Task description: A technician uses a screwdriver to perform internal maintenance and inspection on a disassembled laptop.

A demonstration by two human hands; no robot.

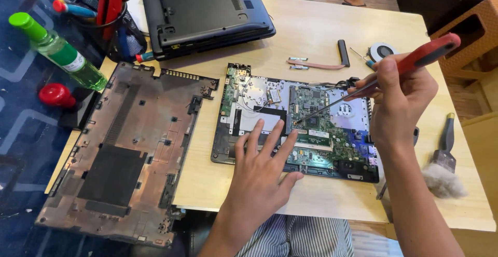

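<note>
Your right hand (399,98) is clamped around the red-handled screwdriver (384,78), its tip down on the green motherboard (321,127) near the middle of the opened laptop chassis (249,117), which lies at the table (311,34) centre toward the near edge. Your left hand (262,171) lies flat, fingers spread, grasping nothing, pressing the board's near edge. Hold that pressure, keep the shaft square to the screw head, and turn slowly so the tip doesn't skate across the components. The detached bottom cover (124,153) overhangs the table's left edge.
</note>
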